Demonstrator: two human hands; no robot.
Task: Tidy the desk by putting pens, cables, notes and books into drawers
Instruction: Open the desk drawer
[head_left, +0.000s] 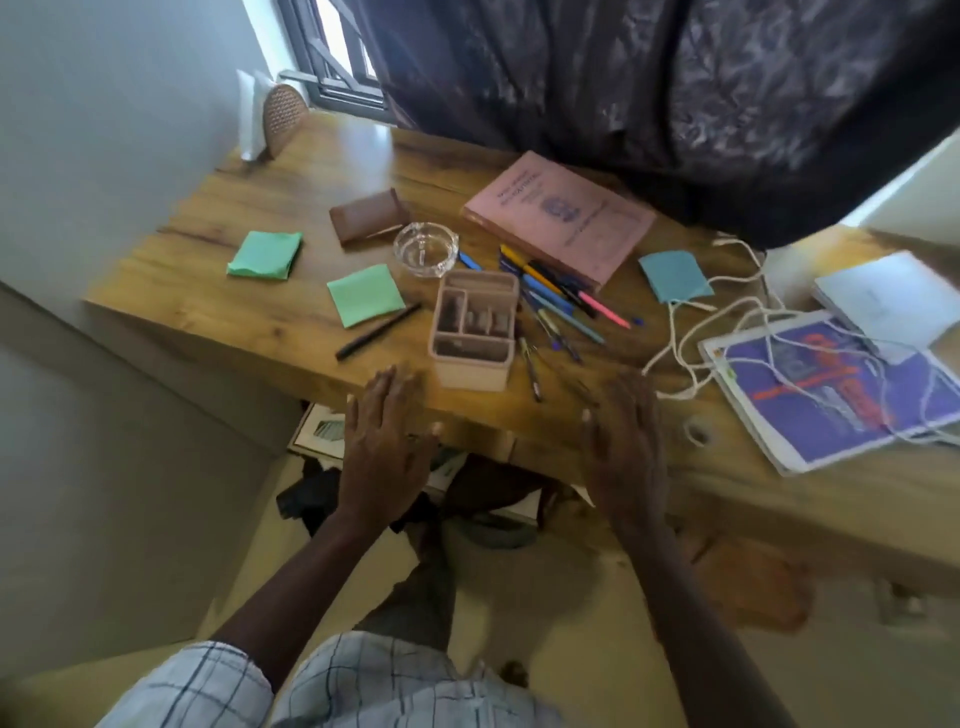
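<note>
My left hand (383, 436) and my right hand (626, 441) hover flat over the front edge of the wooden desk (218, 218), fingers apart, holding nothing. Between them stands a beige organiser box (474, 332). Several pens (558, 299) lie scattered to its right, and a black pen (378, 331) to its left. Two green note pads (266, 254) (365, 294) lie on the left, a blue one (674, 276) on the right. A pink book (558, 217) sits at the back. White cable (727, 317) tangles across a purple book (831, 389) and a white notebook (883, 304).
A glass ashtray (426, 248) and a brown case (369, 215) sit behind the organiser. A dark curtain (675, 104) hangs over the desk's back. Papers and dark items (322, 431) lie on the floor beneath. A wall borders the left.
</note>
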